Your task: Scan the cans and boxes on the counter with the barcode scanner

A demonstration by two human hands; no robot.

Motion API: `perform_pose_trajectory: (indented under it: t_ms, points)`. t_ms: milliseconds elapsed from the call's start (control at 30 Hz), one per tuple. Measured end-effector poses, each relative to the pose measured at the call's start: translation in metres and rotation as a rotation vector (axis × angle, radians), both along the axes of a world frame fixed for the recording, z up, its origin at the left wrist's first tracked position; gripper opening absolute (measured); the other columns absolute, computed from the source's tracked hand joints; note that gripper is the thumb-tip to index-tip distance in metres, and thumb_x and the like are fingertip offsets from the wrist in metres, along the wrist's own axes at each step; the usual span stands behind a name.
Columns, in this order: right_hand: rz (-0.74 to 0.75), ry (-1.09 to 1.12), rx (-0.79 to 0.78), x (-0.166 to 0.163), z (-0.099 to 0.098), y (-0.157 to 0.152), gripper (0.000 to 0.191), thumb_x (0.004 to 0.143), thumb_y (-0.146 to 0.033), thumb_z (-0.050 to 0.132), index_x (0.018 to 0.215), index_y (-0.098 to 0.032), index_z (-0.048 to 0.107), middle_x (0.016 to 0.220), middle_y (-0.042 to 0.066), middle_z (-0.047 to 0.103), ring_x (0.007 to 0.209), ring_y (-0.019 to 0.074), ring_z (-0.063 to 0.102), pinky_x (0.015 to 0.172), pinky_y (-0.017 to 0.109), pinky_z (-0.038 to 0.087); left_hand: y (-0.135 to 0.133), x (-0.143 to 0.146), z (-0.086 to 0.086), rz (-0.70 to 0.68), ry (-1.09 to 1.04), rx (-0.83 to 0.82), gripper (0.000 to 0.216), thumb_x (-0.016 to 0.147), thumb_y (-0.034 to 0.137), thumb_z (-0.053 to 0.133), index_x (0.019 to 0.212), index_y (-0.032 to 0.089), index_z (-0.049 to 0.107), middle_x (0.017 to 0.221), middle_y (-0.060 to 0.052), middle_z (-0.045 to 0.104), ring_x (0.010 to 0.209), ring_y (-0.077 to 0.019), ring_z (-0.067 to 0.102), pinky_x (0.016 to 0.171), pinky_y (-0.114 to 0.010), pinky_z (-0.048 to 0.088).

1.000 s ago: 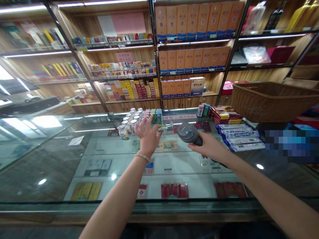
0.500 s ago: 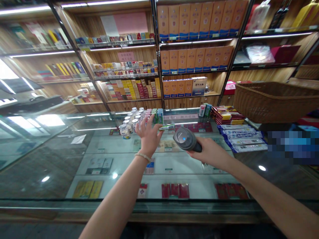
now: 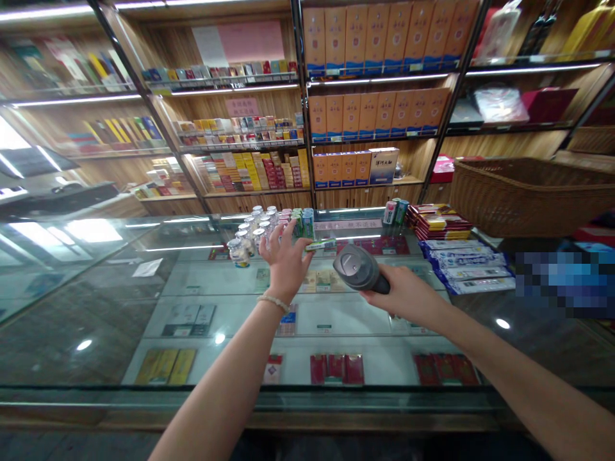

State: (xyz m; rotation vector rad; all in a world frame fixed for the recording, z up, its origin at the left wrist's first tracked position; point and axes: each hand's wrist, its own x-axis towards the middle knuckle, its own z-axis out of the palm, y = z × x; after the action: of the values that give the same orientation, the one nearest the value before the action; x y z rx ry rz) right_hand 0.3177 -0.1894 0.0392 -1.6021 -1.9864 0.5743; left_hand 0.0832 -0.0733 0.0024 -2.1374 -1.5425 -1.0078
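My left hand [image 3: 287, 261] reaches out over the glass counter [image 3: 120, 301], fingers raised, with a slim green and white pack [image 3: 321, 244] pinched at the thumb tip. Just beyond that hand stands a cluster of small white-capped bottles [image 3: 250, 238] and green gum tubs [image 3: 302, 223]. My right hand [image 3: 408, 294] grips a grey handheld barcode scanner [image 3: 358, 267], whose head points toward the slim pack from the right.
A large wicker basket [image 3: 523, 195] sits at the counter's right, with stacked red packs [image 3: 437, 223] and long blue-white packs [image 3: 464, 262] beside it. Wooden shelves [image 3: 307, 109] of cartons and orange boxes fill the back wall. Packs lie inside the display case below.
The scanner has come a little left and nearer the slim pack, and its blue light has gone out. My left hand has barely moved.
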Motion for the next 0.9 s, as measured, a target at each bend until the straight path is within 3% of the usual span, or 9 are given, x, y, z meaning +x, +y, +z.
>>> perform_pose_trajectory:
  t_ms: [533,733,900]
  points:
    - [-0.013,-0.056,0.038,0.001,-0.003,0.001,0.03,0.083,-0.038,0.067,0.108,-0.021,0.066,0.092,0.008,0.078,0.088,0.0285,0.074,0.067,0.028,0.042,-0.001,0.001,0.0,-0.002,-0.01,-0.013,0.019,0.084,0.028,0.077,0.102,0.033,0.076,0.161,-0.004,0.049,0.152,-0.0368,0.035,0.123,-0.067,0.015]
    - [-0.065,-0.193,0.066,0.006,-0.006,0.007,0.035,0.087,-0.047,0.064,0.108,-0.021,0.056,0.093,0.009,0.074,0.087,0.029,0.072,0.062,0.028,0.037,-0.002,0.001,0.002,-0.008,-0.023,-0.024,0.018,0.084,0.028,0.078,0.101,0.033,0.076,0.161,-0.004,0.049,0.151,-0.0373,0.036,0.123,-0.068,0.013]
    - [-0.13,-0.327,0.096,0.01,-0.002,0.01,0.036,0.086,-0.041,0.06,0.114,-0.02,0.054,0.109,0.01,0.07,0.088,0.0272,0.07,0.062,0.029,0.032,-0.001,0.0,0.001,-0.002,-0.009,-0.008,0.018,0.084,0.029,0.078,0.102,0.032,0.076,0.161,-0.004,0.05,0.151,-0.0376,0.036,0.123,-0.068,0.014]
